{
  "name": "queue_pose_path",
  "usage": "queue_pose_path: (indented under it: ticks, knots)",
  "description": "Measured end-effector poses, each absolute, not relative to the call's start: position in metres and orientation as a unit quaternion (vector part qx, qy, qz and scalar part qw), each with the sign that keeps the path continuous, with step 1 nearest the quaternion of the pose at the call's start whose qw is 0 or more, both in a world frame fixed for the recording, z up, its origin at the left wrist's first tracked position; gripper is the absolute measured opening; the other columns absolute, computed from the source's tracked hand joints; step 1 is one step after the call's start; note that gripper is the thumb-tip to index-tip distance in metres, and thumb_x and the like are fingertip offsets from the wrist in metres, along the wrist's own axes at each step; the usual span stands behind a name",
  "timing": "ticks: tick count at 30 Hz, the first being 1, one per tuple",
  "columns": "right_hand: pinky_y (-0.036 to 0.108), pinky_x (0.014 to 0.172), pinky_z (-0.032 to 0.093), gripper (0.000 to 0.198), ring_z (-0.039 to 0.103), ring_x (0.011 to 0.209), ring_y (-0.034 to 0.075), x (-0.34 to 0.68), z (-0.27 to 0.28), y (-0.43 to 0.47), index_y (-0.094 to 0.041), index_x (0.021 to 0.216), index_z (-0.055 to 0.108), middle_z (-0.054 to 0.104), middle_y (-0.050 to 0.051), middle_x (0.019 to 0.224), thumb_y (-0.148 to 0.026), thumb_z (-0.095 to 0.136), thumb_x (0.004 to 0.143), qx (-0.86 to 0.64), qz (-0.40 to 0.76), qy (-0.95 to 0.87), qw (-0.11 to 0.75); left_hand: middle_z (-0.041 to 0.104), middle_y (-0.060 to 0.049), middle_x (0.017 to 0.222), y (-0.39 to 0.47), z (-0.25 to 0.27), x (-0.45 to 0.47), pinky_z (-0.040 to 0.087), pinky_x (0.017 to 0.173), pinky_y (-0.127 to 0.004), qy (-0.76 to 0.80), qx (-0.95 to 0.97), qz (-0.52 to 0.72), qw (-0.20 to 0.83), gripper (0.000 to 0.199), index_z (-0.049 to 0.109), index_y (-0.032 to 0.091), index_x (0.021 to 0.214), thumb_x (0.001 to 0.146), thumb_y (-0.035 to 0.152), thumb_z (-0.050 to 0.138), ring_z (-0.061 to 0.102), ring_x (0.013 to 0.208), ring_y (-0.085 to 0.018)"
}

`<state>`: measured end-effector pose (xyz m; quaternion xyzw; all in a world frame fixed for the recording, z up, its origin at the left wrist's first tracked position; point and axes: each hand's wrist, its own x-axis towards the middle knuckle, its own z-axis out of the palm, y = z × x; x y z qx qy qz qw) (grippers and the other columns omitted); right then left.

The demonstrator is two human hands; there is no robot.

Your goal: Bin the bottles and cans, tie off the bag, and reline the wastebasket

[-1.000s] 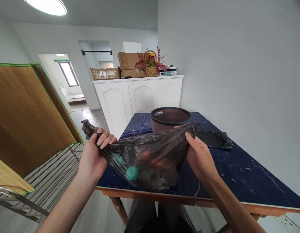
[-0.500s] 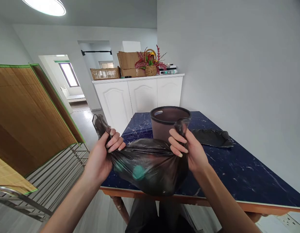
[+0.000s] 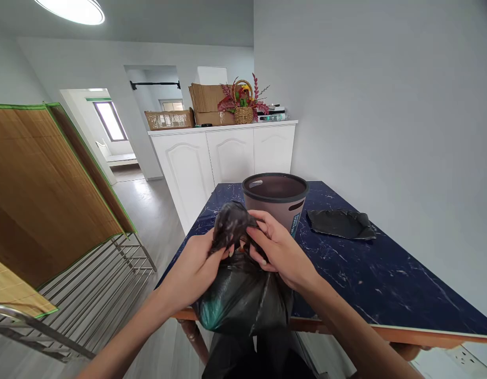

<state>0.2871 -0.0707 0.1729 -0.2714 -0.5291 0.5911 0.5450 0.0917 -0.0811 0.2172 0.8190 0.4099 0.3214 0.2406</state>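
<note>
A full black garbage bag [image 3: 243, 300] bulges at the front edge of the dark blue table, with something green showing through its thin plastic. My left hand [image 3: 200, 263] is closed on the gathered top of the bag from the left. From the right, my right hand [image 3: 273, 245] pinches the bag's other end, and the two hands meet close together over the bulge. Some fingertips are hidden in the folds. Just behind the bag stands a brownish trash can [image 3: 267, 202] with a dark rim and a label on its side.
A flat folded black plastic bag [image 3: 342, 223] lies to the right on the blue marbled table [image 3: 385, 284]. A metal rack [image 3: 93, 284] with bamboo mats [image 3: 42, 184] stands left. Behind, a white cabinet [image 3: 227, 158] holds cardboard boxes and a flower basket [image 3: 243, 113].
My hands, earlier wide apart with a stretched bag end in each, have come together over the bag's middle. The two ends are now bunched, and the trash can's front is less covered.
</note>
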Motion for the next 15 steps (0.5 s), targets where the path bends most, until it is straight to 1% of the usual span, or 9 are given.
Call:
queue_pose_path:
  ticks: [2,3,4,6,9,10,12,13,15]
  knots:
    - [0.019,0.036,0.023,0.027,0.034,0.042,0.007,0.283,0.169,-0.07,-0.023,0.111,0.064,0.054,-0.008,0.064,-0.046,0.069,0.098,-0.273,0.592,-0.534,0.539,0.065,-0.002,0.084,-0.085,0.219,0.091,0.042,0.072,-0.029,0.381,0.862,0.267,0.199,0.018,0.055,0.021,0.088,0.102,0.022,0.042,0.058,0.076,-0.019]
    - [0.02,0.036,0.026,0.028,0.035,0.042,0.008,0.282,0.168,-0.07,-0.022,0.102,0.065,0.052,-0.009,0.06,-0.049,0.069,0.098,-0.272,0.59,-0.537,0.538,0.067,-0.003,0.087,-0.086,0.22,0.091,0.043,0.073,-0.03,0.367,0.88,0.24,0.18,0.016,0.055,0.021,0.09,0.098,0.018,0.042,0.061,0.078,-0.02]
    - [0.02,0.039,0.03,0.03,0.038,0.044,0.008,0.281,0.168,-0.07,-0.021,0.096,0.065,0.052,-0.008,0.06,-0.051,0.071,0.097,-0.27,0.588,-0.536,0.542,0.068,-0.003,0.087,-0.088,0.221,0.091,0.042,0.072,-0.031,0.353,0.896,0.213,0.164,0.015,0.055,0.022,0.092,0.094,0.015,0.042,0.062,0.077,-0.021]
    - [0.021,0.048,0.038,0.035,0.045,0.054,0.008,0.279,0.168,-0.071,-0.02,0.09,0.067,0.057,-0.005,0.068,-0.054,0.075,0.094,-0.27,0.586,-0.521,0.559,0.066,-0.002,0.082,-0.089,0.223,0.091,0.039,0.067,-0.031,0.328,0.919,0.166,0.141,0.014,0.053,0.022,0.091,0.088,0.013,0.042,0.06,0.07,-0.021]
    - [0.023,0.06,0.043,0.038,0.05,0.066,0.011,0.276,0.17,-0.074,-0.02,0.088,0.068,0.06,-0.003,0.078,-0.058,0.076,0.093,-0.286,0.569,-0.518,0.572,0.065,-0.001,0.078,-0.089,0.225,0.094,0.036,0.063,-0.031,0.312,0.935,0.102,0.133,0.013,0.049,0.023,0.089,0.083,0.012,0.044,0.057,0.067,-0.021]
    - [0.025,0.063,0.043,0.04,0.051,0.068,0.012,0.276,0.17,-0.076,-0.021,0.085,0.068,0.061,-0.002,0.078,-0.059,0.072,0.095,-0.294,0.546,-0.536,0.573,0.066,-0.002,0.08,-0.089,0.226,0.095,0.036,0.063,-0.031,0.312,0.936,0.089,0.136,0.013,0.049,0.023,0.089,0.083,0.012,0.045,0.058,0.068,-0.021]
    - [0.028,0.068,0.047,0.042,0.055,0.074,0.016,0.276,0.168,-0.079,-0.022,0.085,0.067,0.063,0.0,0.081,-0.06,0.063,0.101,-0.299,0.489,-0.588,0.571,0.068,-0.003,0.085,-0.089,0.227,0.096,0.039,0.066,-0.032,0.314,0.934,0.088,0.149,0.011,0.05,0.022,0.091,0.088,0.014,0.044,0.06,0.071,-0.021]
    - [0.03,0.073,0.049,0.042,0.058,0.08,0.018,0.278,0.167,-0.082,-0.023,0.088,0.069,0.065,0.002,0.085,-0.061,0.059,0.103,-0.293,0.473,-0.61,0.565,0.069,-0.003,0.086,-0.089,0.228,0.096,0.041,0.068,-0.032,0.313,0.931,0.097,0.159,0.011,0.051,0.022,0.091,0.092,0.016,0.042,0.061,0.073,-0.021]
    - [0.035,0.082,0.053,0.042,0.063,0.093,0.023,0.284,0.162,-0.086,-0.026,0.105,0.072,0.069,0.004,0.095,-0.062,0.051,0.105,-0.259,0.485,-0.63,0.549,0.067,-0.003,0.082,-0.09,0.23,0.096,0.042,0.069,-0.031,0.31,0.925,0.121,0.181,0.017,0.051,0.022,0.087,0.098,0.019,0.039,0.06,0.071,-0.02]
